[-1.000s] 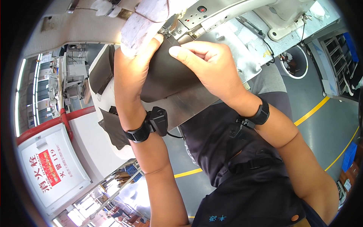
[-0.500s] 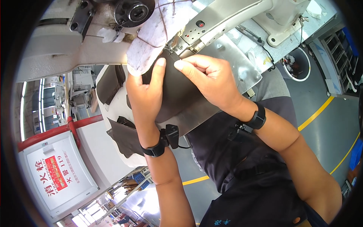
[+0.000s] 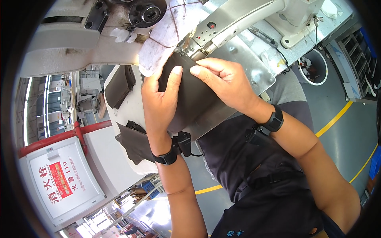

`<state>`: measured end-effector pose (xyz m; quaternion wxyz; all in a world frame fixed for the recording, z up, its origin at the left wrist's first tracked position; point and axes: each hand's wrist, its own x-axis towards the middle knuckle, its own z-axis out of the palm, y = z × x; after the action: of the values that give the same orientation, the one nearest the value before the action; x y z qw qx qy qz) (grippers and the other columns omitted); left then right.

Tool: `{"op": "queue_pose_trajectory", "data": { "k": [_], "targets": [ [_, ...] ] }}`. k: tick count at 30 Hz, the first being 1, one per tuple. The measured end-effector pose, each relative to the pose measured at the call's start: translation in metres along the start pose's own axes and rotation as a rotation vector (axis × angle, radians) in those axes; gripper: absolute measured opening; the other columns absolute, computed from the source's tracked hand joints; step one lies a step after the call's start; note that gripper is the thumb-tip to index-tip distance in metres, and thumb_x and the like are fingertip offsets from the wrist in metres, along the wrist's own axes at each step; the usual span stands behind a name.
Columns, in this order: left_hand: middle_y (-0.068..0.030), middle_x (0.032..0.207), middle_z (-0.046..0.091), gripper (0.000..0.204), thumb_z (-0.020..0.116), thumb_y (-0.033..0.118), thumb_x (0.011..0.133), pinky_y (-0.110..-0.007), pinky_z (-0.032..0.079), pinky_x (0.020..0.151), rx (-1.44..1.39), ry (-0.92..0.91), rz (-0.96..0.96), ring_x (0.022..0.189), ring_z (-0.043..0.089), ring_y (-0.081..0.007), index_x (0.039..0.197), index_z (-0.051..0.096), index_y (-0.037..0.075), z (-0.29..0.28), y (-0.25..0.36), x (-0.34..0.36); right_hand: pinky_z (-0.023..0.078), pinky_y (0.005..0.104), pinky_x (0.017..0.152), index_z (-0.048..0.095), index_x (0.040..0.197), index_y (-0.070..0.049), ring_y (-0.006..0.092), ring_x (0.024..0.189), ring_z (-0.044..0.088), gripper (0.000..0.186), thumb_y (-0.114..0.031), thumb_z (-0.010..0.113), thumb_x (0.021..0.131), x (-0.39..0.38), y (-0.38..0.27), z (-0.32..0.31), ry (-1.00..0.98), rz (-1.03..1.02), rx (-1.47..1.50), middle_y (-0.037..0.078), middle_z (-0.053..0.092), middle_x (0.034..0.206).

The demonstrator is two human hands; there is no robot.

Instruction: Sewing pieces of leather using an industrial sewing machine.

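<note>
A dark brown sheet, leather or fabric [image 3: 194,99], lies with its far edge under the presser foot [image 3: 183,50] of a sewing machine [image 3: 238,20]. On its left part rests my left hand [image 3: 160,101], thumb stretched out and apart from the forefinger. Its other fingertips are hidden beneath a white wrapped pad [image 3: 152,55] tied with brown cord. My right hand [image 3: 228,85] pinches the sheet's right edge between thumb and bent forefinger, close to the foot. The needle itself is too small to make out.
More dark brown pieces [image 3: 120,87] lie on a pale board to the left, with another stack [image 3: 135,144] nearer me. A metal plate [image 3: 256,63] extends right of the machine. Tweezers-like tools [image 3: 264,37] lie behind it. A white bin [image 3: 313,67] stands on the floor.
The view has shifted slightly, so most things sit further right. My left thumb has drawn back a little from the presser foot. My right hand keeps its pinch on the sheet.
</note>
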<state>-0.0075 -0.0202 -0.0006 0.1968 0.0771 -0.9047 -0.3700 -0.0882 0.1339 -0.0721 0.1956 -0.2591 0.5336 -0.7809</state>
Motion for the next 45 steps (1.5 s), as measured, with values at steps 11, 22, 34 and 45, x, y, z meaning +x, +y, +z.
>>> {"op": "queue_pose_trajectory", "data": {
  "k": [11, 22, 34, 45],
  "targets": [
    [-0.0202, 0.146, 0.055, 0.049, 0.057, 0.02, 0.106, -0.037, 0.035, 0.116, 0.117, -0.05, 0.021, 0.136, 0.051, -0.0274, 0.146, 0.049, -0.007, 0.01, 0.005, -0.001, 0.045, 0.0243, 0.065, 0.068, 0.104, 0.003, 0.003, 0.075, 0.05, 0.026, -0.021, 0.06, 0.105, 0.0, -0.008, 0.002, 0.0, -0.013, 0.067, -0.002, 0.062, 0.078],
    [-0.0227, 0.138, 0.061, 0.047, 0.047, 0.026, 0.11, -0.036, 0.039, 0.112, -0.001, -0.106, -0.069, 0.131, 0.056, -0.0288, 0.141, 0.052, -0.01, 0.007, 0.001, 0.012, 0.048, 0.0236, 0.064, 0.066, 0.101, 0.003, 0.0028, 0.073, 0.053, 0.027, -0.022, 0.058, 0.107, 0.0, -0.005, 0.001, -0.029, -0.016, 0.009, -0.002, 0.062, 0.078],
    [-0.0104, 0.112, 0.068, 0.04, 0.051, 0.027, 0.109, -0.03, 0.047, 0.093, -0.15, -0.156, -0.247, 0.101, 0.06, -0.016, 0.132, 0.06, -0.004, -0.001, 0.0, 0.026, 0.061, 0.0271, 0.067, 0.066, 0.096, 0.004, 0.0094, 0.074, 0.067, 0.03, -0.022, 0.056, 0.107, 0.003, -0.008, 0.011, -0.058, 0.111, 0.266, 0.003, 0.066, 0.083],
    [-0.0166, 0.132, 0.062, 0.054, 0.056, 0.025, 0.105, -0.031, 0.038, 0.11, -0.159, -0.316, -0.221, 0.124, 0.055, -0.0207, 0.144, 0.049, -0.011, -0.008, 0.004, 0.025, 0.062, 0.0278, 0.07, 0.07, 0.101, 0.005, 0.0169, 0.08, 0.074, 0.03, -0.023, 0.063, 0.104, -0.006, -0.003, 0.019, -0.115, 0.244, 0.431, 0.009, 0.072, 0.089]
  ]
}}
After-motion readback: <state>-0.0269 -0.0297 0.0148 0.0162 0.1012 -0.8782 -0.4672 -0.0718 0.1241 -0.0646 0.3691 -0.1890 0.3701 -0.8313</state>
